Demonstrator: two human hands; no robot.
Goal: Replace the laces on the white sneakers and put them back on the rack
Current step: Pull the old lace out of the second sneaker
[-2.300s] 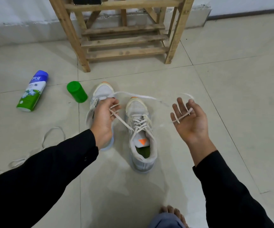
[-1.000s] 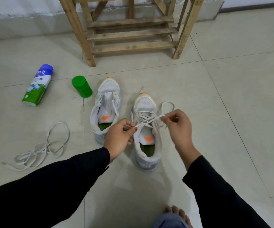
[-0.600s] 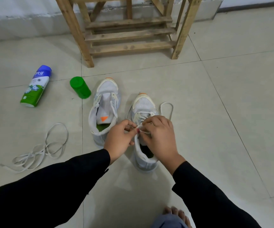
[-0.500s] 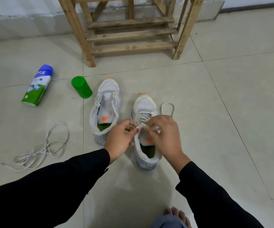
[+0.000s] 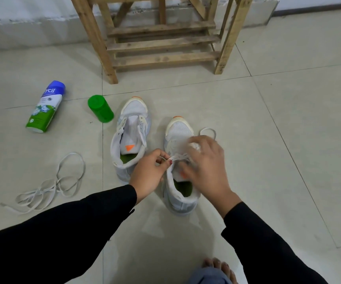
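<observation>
Two white sneakers stand side by side on the tiled floor. The left sneaker (image 5: 131, 138) has no lace and its tongue is open. The right sneaker (image 5: 181, 169) carries a white lace (image 5: 179, 157) through its eyelets. My left hand (image 5: 148, 173) pinches one end of that lace at the shoe's throat. My right hand (image 5: 206, 160) is blurred over the laced part, fingers curled around the other lace end, and a loop of lace (image 5: 207, 132) lies on the floor beyond it. The wooden rack (image 5: 161, 44) stands behind the shoes.
A loose old lace (image 5: 52, 185) lies tangled on the floor at the left. A blue and green spray can (image 5: 45, 107) lies on its side, and its green cap (image 5: 100, 111) rests near the left sneaker. My bare foot (image 5: 216, 267) shows at the bottom edge.
My right hand came in from wide right, palm up with the lace, to the right sneaker's throat. My left hand left the left sneaker and now pinches the lace there.
</observation>
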